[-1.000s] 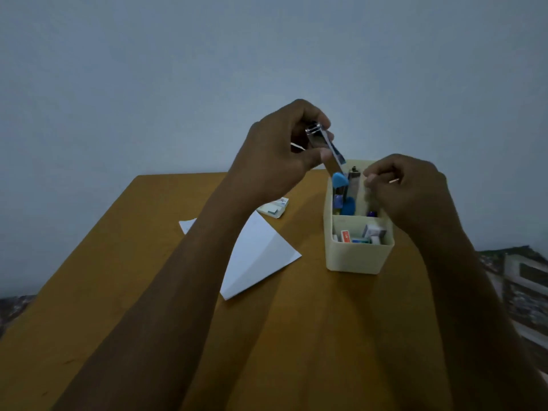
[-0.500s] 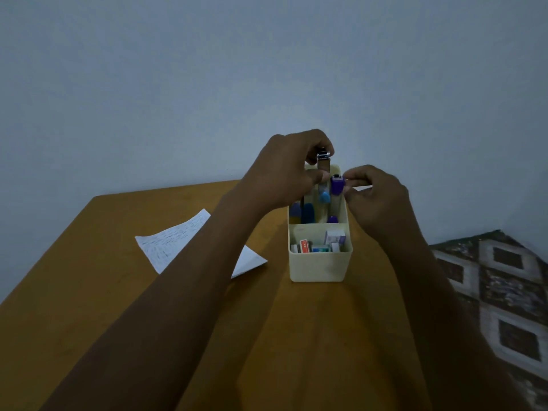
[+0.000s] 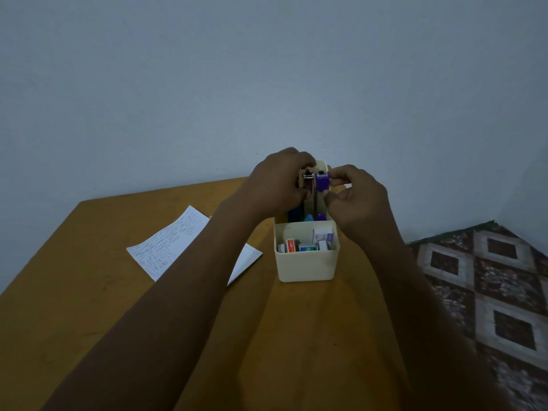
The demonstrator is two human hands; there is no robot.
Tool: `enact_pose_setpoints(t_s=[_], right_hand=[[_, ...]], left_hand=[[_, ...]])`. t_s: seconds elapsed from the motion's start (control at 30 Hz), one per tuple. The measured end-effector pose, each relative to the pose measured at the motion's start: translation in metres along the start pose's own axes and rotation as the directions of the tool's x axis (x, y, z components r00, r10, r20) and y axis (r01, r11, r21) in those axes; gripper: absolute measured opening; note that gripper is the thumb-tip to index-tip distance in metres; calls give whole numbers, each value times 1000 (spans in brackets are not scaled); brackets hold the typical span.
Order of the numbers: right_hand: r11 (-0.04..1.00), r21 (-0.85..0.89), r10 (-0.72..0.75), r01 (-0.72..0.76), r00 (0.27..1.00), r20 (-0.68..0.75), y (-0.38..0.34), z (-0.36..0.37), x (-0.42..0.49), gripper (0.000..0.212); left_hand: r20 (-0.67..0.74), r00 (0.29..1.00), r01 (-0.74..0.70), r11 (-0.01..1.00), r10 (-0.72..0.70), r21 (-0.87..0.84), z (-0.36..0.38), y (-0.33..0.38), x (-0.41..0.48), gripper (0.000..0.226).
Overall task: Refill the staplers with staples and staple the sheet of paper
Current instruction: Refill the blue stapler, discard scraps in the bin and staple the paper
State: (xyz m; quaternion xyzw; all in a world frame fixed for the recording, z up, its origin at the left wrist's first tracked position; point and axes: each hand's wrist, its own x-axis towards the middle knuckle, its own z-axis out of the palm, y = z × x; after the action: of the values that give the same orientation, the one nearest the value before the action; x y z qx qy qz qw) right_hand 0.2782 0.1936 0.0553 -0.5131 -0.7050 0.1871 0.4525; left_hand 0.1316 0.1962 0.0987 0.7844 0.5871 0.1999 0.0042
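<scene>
While both hands work over the rear compartment of a cream box [image 3: 305, 268] on the bench [image 3: 89, 307], a purple stapler [image 3: 321, 185] stands on end there, swung open. The left hand [image 3: 275, 188] has its grip clenched round the chrome rail [image 3: 309, 185]. The right hand [image 3: 355, 200] pinches the stapler's purple side between thumb and forefinger, touching the rail's flank.

This looks like the refill step, with the stapler opened for loading. Whether a staple strip is already in either grip cannot be told. If none is, the next move calls for one hand to let go and reach into the front compartment of the box, while the other keeps the stapler open. The strip would then need seating along the rail before the halves are pressed together.

By count there is one box with two compartments and one stapler in hand. Two blue shapes [image 3: 309, 217] sit low in the rear compartment, probably further staplers. A purple knob beside them may be the held stapler's own foot. About five small staple packs [image 3: 322, 234] fill the front compartment, though the exact number is hard to read. One sheet [image 3: 172, 244], covered in writing, lies flat to the left of the box, partly under the left forearm and not yet stapled.
</scene>
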Motion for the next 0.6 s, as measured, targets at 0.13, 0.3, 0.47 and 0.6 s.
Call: enact_pose_setpoints(t_s=[0.13, 0.3, 0.47, 0.6], right_hand=[[999, -10, 45, -45, 999, -3, -4, 1, 0, 39], [995, -61, 84, -83, 996, 6, -12, 0, 0, 42], [994, -94, 57, -62, 997, -57, -19, -2, 2, 40], [995, -94, 31, -36, 998, -47, -30, 1, 5, 40]], left_hand=[[20, 1000, 22, 997, -23, 77, -4, -4, 2, 40], [-48, 999, 26, 1000, -26, -9, -10, -4, 0, 35], [-114, 993, 18, 992, -32, -124, -20, -9, -4, 38], [-182, 982, -4, 973, -39, -230, -38, -13, -4, 32]])
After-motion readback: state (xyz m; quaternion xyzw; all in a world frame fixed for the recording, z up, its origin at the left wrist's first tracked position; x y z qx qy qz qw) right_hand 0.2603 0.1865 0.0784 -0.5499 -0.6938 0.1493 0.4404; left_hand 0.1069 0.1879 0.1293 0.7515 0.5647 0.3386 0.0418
